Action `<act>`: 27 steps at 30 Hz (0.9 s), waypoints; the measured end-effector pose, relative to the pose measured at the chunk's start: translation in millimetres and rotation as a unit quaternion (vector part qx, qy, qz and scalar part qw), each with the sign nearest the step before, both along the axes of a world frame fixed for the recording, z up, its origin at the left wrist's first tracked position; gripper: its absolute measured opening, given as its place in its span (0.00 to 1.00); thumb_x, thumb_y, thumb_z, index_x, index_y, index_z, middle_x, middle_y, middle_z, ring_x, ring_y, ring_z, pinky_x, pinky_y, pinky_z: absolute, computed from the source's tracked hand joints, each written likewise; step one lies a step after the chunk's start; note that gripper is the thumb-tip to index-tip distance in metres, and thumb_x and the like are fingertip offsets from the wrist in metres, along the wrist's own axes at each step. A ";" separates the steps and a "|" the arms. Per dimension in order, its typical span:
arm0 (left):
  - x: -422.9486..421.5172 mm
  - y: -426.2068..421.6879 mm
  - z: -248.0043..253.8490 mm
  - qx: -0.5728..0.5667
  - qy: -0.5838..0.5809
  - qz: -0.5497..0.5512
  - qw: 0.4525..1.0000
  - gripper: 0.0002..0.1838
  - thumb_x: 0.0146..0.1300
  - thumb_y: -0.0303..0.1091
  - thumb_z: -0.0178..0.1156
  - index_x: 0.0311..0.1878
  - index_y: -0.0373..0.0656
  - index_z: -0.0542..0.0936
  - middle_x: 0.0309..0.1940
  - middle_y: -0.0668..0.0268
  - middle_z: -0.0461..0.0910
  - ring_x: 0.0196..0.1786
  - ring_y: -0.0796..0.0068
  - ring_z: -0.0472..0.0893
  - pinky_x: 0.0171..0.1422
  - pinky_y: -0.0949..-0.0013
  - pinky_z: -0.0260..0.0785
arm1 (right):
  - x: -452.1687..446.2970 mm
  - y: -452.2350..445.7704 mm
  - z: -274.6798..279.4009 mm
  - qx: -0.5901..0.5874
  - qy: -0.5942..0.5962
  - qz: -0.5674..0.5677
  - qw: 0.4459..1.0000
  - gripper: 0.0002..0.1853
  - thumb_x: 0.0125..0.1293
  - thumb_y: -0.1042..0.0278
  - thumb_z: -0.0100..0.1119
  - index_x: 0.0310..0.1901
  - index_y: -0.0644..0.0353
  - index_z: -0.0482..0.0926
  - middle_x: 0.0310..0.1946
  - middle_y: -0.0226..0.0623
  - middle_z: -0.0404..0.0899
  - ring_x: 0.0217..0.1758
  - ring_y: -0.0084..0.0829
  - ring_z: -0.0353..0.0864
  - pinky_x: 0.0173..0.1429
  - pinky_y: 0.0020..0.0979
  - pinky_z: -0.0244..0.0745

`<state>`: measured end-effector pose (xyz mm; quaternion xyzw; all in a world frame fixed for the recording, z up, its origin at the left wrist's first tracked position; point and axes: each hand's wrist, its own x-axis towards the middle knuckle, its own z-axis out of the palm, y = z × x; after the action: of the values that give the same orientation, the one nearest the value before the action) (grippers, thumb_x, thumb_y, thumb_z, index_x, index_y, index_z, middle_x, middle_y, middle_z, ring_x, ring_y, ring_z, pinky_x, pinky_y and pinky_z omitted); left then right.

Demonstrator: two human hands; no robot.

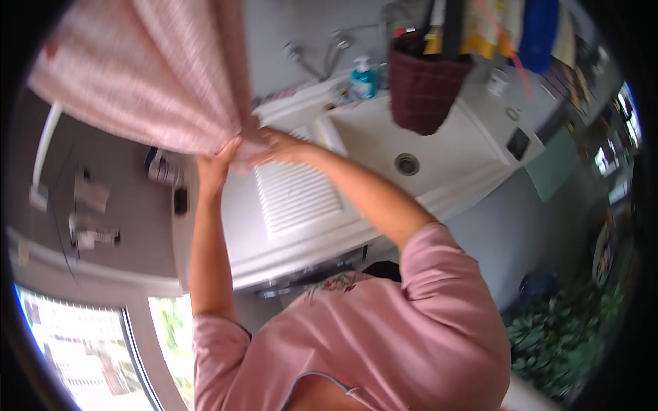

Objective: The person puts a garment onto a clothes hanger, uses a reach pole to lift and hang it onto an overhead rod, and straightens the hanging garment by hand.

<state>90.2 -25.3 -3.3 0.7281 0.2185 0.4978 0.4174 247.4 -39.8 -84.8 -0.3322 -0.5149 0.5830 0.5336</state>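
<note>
A large piece of pink woven cloth hangs down from the upper left and gathers into folds at its lower right end. My left hand is closed on the gathered edge, thumb lying along the cloth. Close beside it, my right hand is wrapped around the bunched tail of the same cloth; some of its fingers are hidden or slightly blurred. Below both hands lies the ribbed drainboard of a white sink.
The white sink basin has a drain. A teal soap bottle stands at its back, near a wall tap. A dark maroon cloth bag hangs over the basin. Leafy plants are at lower right.
</note>
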 end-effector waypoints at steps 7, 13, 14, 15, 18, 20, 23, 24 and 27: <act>-105.2 -1.1 -59.2 -0.185 -0.050 0.105 0.976 0.29 0.49 0.39 0.60 0.51 0.34 0.61 0.42 0.62 0.70 0.43 0.75 0.69 0.46 0.74 0.60 | 64.9 -99.5 -46.4 -0.218 -0.371 -0.142 0.891 0.32 0.49 0.55 0.56 0.53 0.65 0.60 0.51 0.47 0.64 0.54 0.37 0.64 0.54 0.33 0.60; -185.5 -13.0 -161.2 -0.206 0.029 0.200 0.957 0.29 0.50 0.42 0.58 0.52 0.35 0.62 0.47 0.53 0.67 0.50 0.68 0.67 0.53 0.68 0.59 | 64.7 -135.3 -54.2 -0.152 0.203 -0.097 0.962 0.26 0.56 0.55 0.48 0.54 0.57 0.59 0.50 0.41 0.64 0.54 0.37 0.62 0.55 0.37 0.58; -187.4 -29.8 -164.0 -0.190 0.186 0.258 0.929 0.32 0.48 0.45 0.59 0.51 0.33 0.63 0.48 0.49 0.66 0.52 0.62 0.66 0.55 0.64 0.57 | 63.0 -131.9 -79.6 -0.295 -0.176 -0.266 0.901 0.27 0.53 0.53 0.51 0.53 0.55 0.61 0.51 0.41 0.63 0.55 0.38 0.62 0.56 0.37 0.57; -194.2 -41.7 -170.2 -0.146 0.255 0.273 0.916 0.32 0.46 0.46 0.60 0.50 0.34 0.64 0.48 0.48 0.65 0.52 0.59 0.65 0.55 0.63 0.57 | 67.6 -137.8 -108.8 -0.174 -0.441 -0.321 0.820 0.27 0.51 0.55 0.54 0.53 0.55 0.62 0.51 0.42 0.63 0.53 0.38 0.63 0.54 0.36 0.58; -218.0 -58.8 -181.0 -0.034 0.367 0.310 0.876 0.33 0.44 0.48 0.60 0.51 0.39 0.65 0.51 0.51 0.61 0.57 0.54 0.58 0.59 0.57 0.49 | 61.4 -145.8 -124.5 -0.119 -0.432 -0.380 0.810 0.23 0.48 0.63 0.57 0.48 0.58 0.67 0.48 0.43 0.65 0.48 0.40 0.66 0.49 0.33 0.63; -231.2 -69.2 -187.9 0.026 0.428 0.346 0.835 0.33 0.45 0.51 0.58 0.51 0.40 0.64 0.53 0.53 0.60 0.59 0.54 0.54 0.61 0.54 0.42 | 43.9 -156.7 -98.0 -0.078 -0.539 -0.412 0.731 0.10 0.46 0.68 0.56 0.28 0.65 0.72 0.38 0.43 0.70 0.42 0.40 0.69 0.44 0.31 0.64; -242.3 -85.0 -201.7 0.018 0.473 0.335 0.814 0.34 0.45 0.53 0.56 0.53 0.42 0.63 0.55 0.55 0.57 0.61 0.53 0.50 0.61 0.49 0.37 | 48.4 -176.0 -129.1 -0.068 -0.598 -0.440 0.667 0.11 0.48 0.64 0.54 0.28 0.65 0.73 0.39 0.45 0.70 0.44 0.40 0.68 0.47 0.33 0.63; -245.2 -88.7 -206.4 0.031 0.493 0.327 0.806 0.34 0.46 0.53 0.56 0.53 0.42 0.63 0.56 0.55 0.57 0.62 0.53 0.48 0.62 0.49 0.36 | 47.9 -185.4 -145.1 -0.071 -0.600 -0.438 0.665 0.11 0.48 0.64 0.54 0.28 0.65 0.73 0.39 0.45 0.70 0.44 0.40 0.68 0.47 0.33 0.63; -247.8 -102.3 -212.4 0.040 0.517 0.310 0.797 0.34 0.46 0.50 0.56 0.55 0.45 0.61 0.57 0.56 0.55 0.63 0.54 0.46 0.63 0.49 0.33 | 45.7 -202.2 -165.4 0.013 -0.588 -0.510 0.628 0.19 0.52 0.59 0.52 0.44 0.60 0.69 0.50 0.51 0.61 0.55 0.45 0.58 0.56 0.38 0.55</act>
<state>-157.6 -127.6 -215.6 0.7868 0.5954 0.1584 0.0363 293.1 -242.1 -250.3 -0.8069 -0.4753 -0.1083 0.3336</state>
